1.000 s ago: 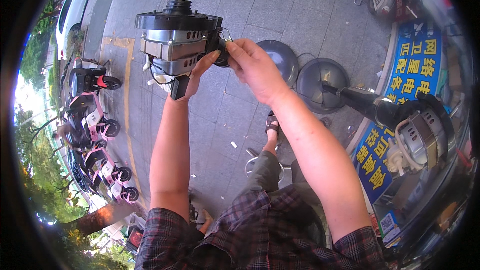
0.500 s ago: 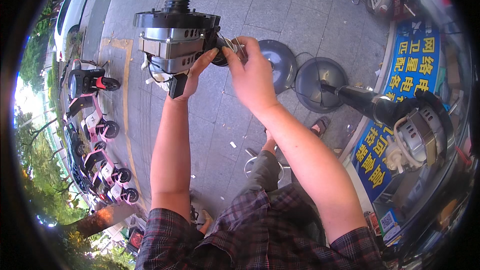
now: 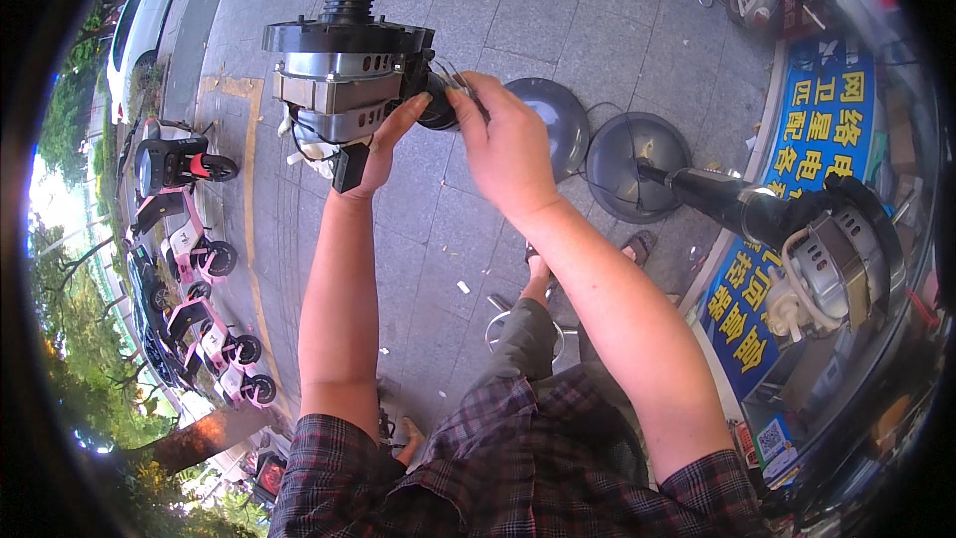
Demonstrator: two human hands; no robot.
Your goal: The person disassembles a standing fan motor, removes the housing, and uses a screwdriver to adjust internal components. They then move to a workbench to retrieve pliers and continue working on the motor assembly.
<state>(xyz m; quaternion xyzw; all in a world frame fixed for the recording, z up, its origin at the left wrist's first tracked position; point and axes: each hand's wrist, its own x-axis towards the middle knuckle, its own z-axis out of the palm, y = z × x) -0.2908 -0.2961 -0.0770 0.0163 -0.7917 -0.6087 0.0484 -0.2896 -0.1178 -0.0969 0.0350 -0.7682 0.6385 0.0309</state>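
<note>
A fan motor [image 3: 339,95] with a black front plate, silver housing and long metal shaft is held up at the upper left. My left hand [image 3: 378,154] grips it from below, its thumb along the black neck [image 3: 435,112] on the motor's right side. Thin wires [image 3: 453,78] stick out at this neck. My right hand [image 3: 510,149] is closed there, thumb and fingers pinched at the wires; its fingertips are partly hidden. Below the motor hangs a small black box [image 3: 349,167] beside white plastic parts [image 3: 314,151].
Two round dark fan bases [image 3: 637,164] stand on the grey paving. From one, a black pole [image 3: 732,207] leads to another exposed fan motor [image 3: 832,264] at the right, near blue signs [image 3: 822,120]. Parked scooters [image 3: 184,244] line the left. A person's sandaled foot [image 3: 639,246] shows beyond my legs.
My right hand's raised index finger has come down, and its fingers sit closer together at the neck. The motor has shifted very slightly left and down.
</note>
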